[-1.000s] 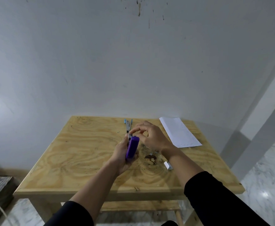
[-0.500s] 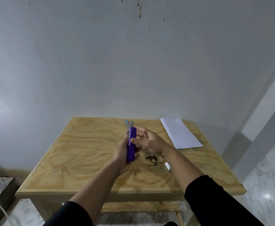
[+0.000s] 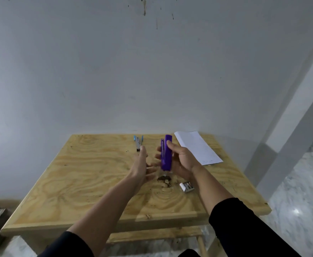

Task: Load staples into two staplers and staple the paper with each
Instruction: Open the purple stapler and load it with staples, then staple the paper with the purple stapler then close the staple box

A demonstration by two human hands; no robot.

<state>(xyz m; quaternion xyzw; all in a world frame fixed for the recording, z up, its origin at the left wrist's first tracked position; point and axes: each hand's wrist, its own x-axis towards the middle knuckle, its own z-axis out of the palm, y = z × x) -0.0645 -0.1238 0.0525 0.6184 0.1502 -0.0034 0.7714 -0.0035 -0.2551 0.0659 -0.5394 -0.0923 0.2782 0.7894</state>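
Purple stapler (image 3: 166,153) clamped upright in my right hand (image 3: 182,161).
Long axis points away from me; paper (image 3: 197,146) lies just beyond-right of this grip; left hand (image 3: 141,166) spread empty.

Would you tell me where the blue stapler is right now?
The blue stapler lies at the table's far edge, just beyond the left hand.
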